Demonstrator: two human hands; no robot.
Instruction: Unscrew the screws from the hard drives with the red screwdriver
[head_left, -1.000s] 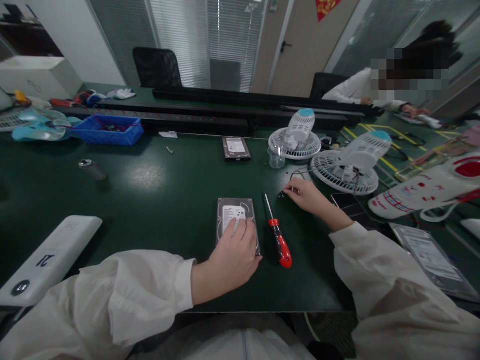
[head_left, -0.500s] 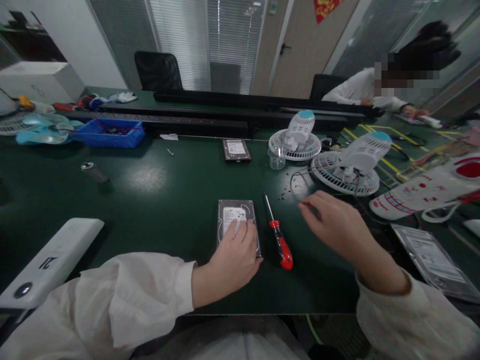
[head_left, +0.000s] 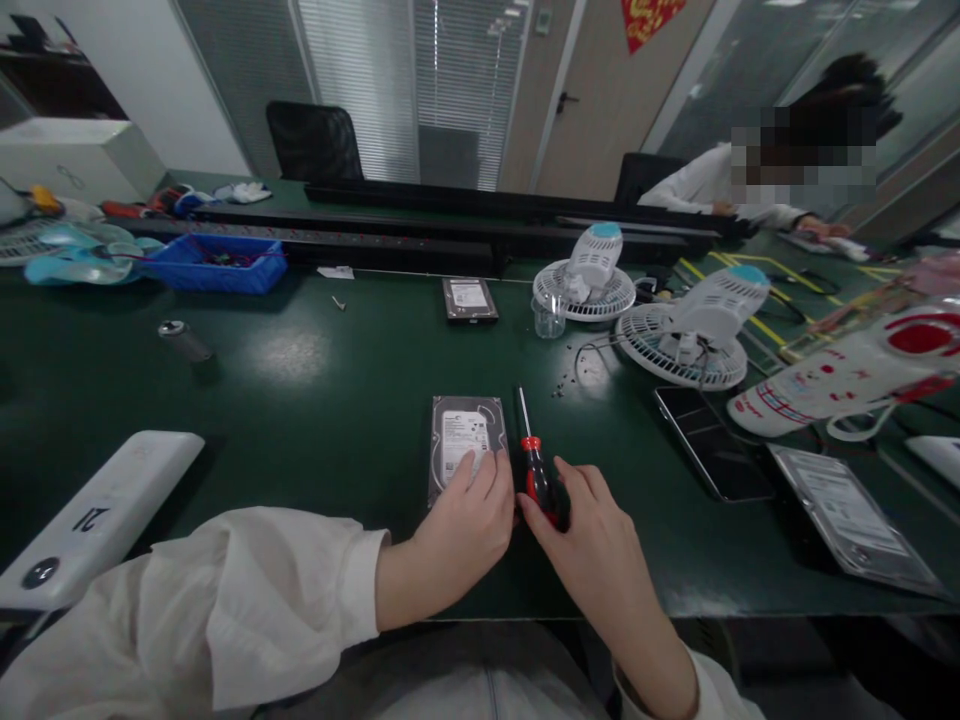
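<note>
In front of me a hard drive (head_left: 460,432) lies flat on the table, its white label facing up. My left hand (head_left: 470,520) rests over its lower right part, fingers curled on the top and along the edge, gripping it. Just right of the drive is a red and black screwdriver (head_left: 532,450), its metal shaft pointing away from me. Around the handle's lower end my right hand (head_left: 592,525) has closed, thumb on the left side and fingers on the right. The palm side of both hands is hidden.
Small screws (head_left: 562,385) lie scattered beyond the screwdriver, near a clear cup (head_left: 550,318) and white fan parts (head_left: 682,340). A phone (head_left: 712,445) and another hard drive (head_left: 855,520) are at right. A third drive (head_left: 469,300) lies farther back. At left is a white device (head_left: 105,515).
My right hand has moved left and down from the open table onto the screwdriver handle and taken hold of it. The screwdriver has shifted slightly left. My left hand stays on the hard drive.
</note>
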